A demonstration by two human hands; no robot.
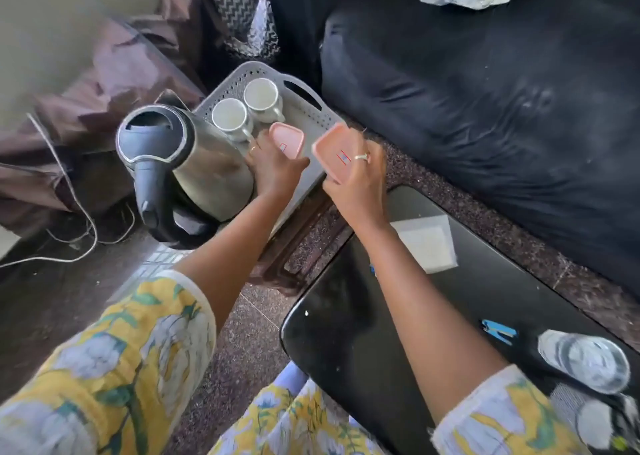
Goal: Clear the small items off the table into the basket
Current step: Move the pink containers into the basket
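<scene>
Kettle (194,164) crowds basket (311,108); hands (277,167) (356,177) apparently grip pink boxes (287,139) (334,153)

I read this as a home living room: dark sofa (502,115) beside a low black table (398,316), electric kettle (187,164) and two cups (230,117) nearby, speckled stone floor (242,333), draped cloth (114,74).

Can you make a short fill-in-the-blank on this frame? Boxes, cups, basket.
1. Each hand holds a pink ____.
2. The basket holds ____ cups.
3. The kettle stands to the ____ of the basket in this view.
4. The right hand wears a ____.

Missing words: box; two; left; ring.
</scene>
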